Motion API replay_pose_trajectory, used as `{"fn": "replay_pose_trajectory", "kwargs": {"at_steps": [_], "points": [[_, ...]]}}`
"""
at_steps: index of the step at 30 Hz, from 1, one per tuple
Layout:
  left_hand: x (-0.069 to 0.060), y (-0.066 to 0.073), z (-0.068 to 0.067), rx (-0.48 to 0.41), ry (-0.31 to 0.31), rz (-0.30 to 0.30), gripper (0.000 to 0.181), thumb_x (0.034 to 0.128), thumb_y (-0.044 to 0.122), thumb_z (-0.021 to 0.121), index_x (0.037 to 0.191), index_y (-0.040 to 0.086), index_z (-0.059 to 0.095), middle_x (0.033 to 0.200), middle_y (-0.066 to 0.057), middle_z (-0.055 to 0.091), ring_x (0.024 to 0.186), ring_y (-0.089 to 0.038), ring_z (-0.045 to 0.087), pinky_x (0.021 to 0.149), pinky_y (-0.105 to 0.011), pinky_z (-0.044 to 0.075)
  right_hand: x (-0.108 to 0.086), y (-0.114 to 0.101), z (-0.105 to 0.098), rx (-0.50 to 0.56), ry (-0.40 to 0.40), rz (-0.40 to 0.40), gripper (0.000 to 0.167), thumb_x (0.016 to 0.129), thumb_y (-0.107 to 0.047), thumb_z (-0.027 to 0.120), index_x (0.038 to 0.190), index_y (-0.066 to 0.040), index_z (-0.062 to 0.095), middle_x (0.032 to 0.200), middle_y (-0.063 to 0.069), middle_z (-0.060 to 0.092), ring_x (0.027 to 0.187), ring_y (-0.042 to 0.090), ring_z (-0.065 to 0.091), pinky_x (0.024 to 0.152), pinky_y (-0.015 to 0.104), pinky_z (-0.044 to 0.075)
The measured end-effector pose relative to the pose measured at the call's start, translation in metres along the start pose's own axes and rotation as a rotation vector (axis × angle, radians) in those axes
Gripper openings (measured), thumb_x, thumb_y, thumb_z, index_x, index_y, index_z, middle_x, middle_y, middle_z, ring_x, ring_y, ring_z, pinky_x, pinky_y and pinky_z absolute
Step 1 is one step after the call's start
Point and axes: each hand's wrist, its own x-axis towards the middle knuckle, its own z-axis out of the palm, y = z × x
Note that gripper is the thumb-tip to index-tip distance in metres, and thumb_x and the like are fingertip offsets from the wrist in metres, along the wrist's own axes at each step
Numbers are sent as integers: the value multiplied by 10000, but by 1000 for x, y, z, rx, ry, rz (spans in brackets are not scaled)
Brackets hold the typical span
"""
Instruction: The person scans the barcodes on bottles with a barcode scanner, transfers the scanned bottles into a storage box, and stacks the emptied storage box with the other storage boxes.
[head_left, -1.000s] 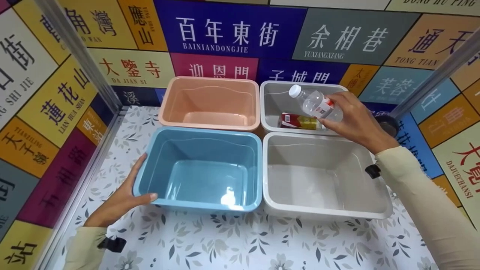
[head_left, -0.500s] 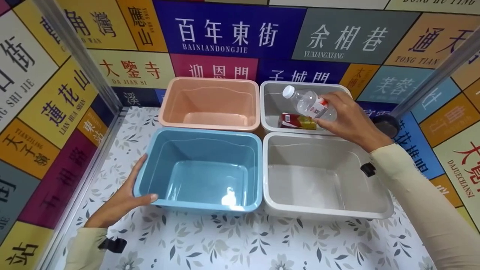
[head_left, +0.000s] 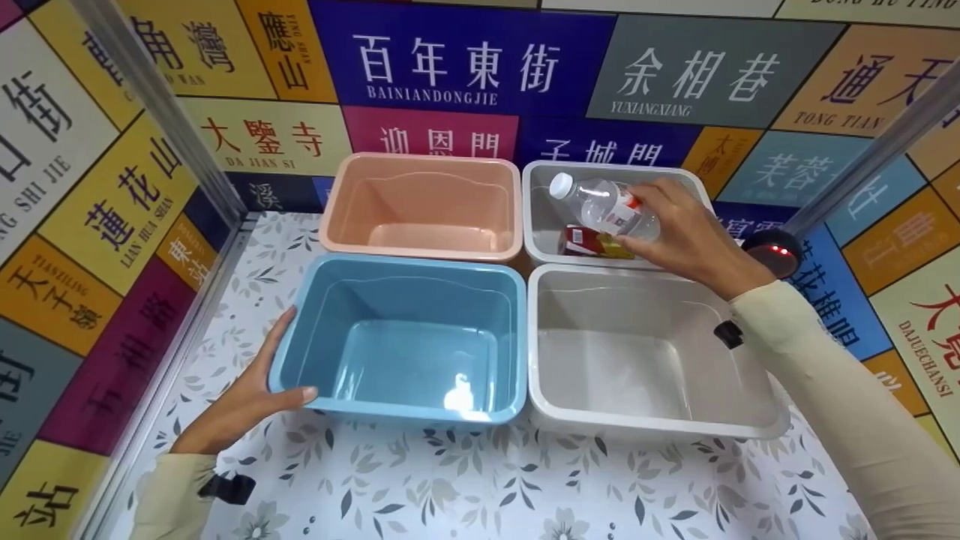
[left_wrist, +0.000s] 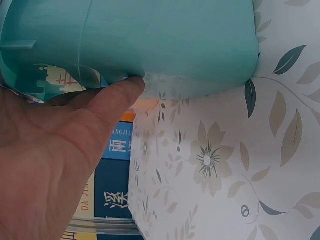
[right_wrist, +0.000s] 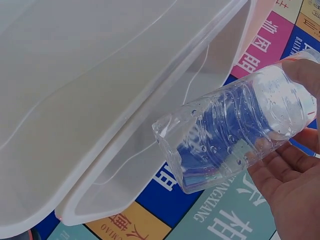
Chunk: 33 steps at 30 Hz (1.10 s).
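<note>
Over the far-right grey tub [head_left: 537, 217], my right hand [head_left: 679, 229] grips a clear plastic bottle [head_left: 600, 206] with a white cap and a red-and-white label. The bottle is tilted, its cap pointing left. Droplets cling inside the bottle [right_wrist: 225, 140] in the right wrist view. Below it, a red and yellow can [head_left: 586, 240] lies on its side in the same tub, partly hidden by bottle and hand. My left hand [head_left: 244, 397] rests at the near-left corner of the blue tub [head_left: 397, 412], thumb along the front rim, fingers extended along the left side.
A peach tub [head_left: 420, 251] stands behind the blue one. The near-right light grey tub [head_left: 652, 425] stands beside it, the rims close together. A round dark device with red lights [head_left: 772, 253] sits right of the far tubs. Printed walls enclose the floral tabletop [head_left: 420, 487].
My right hand has carried the bottle a little to the left over the far-right tub, covering more of the can. The left hand stays in place. Red lights now show on the dark device.
</note>
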Motion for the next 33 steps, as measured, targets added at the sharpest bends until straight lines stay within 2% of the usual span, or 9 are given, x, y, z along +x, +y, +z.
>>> {"fn": "replay_pose_trajectory", "kwargs": {"at_steps": [13, 17, 22, 33], "points": [[0, -1, -1, 21, 6, -10, 1135, 980, 270, 778, 1729, 570, -20, 1844, -56, -145, 1636, -561, 26, 1152, -906, 137, 8, -11, 5, 9, -26, -24, 692, 918, -229, 928, 1507, -47, 615, 1491, 161, 570, 1270, 332, 568, 1111, 572, 540], [1, 0, -1, 11, 1, -10, 1135, 980, 262, 778, 1728, 571, -18, 1845, -54, -139, 1632, -560, 50, 1161, -893, 163, 10, -14, 8, -5, -20, -65, 684, 915, -228, 930, 1492, -27, 620, 1453, 168, 583, 1234, 329, 582, 1087, 555, 559], [0, 0, -1, 17, -3, -7, 1139, 977, 273, 787, 1724, 579, -17, 1843, -35, -146, 1645, -552, 3, 1157, -904, 147, 13, -16, 11, -19, -1, -122, 688, 902, -238, 944, 1463, 10, 632, 1433, 198, 605, 1230, 350, 599, 1082, 545, 560], [0, 0, -2, 15, -4, -7, 1143, 979, 274, 789, 1724, 578, -22, 1843, -39, -144, 1640, -561, 25, 1159, -897, 165, 20, -24, 14, -50, -36, -112, 715, 917, -306, 928, 1489, -5, 621, 1422, 192, 599, 1229, 343, 583, 1082, 532, 559]]}}
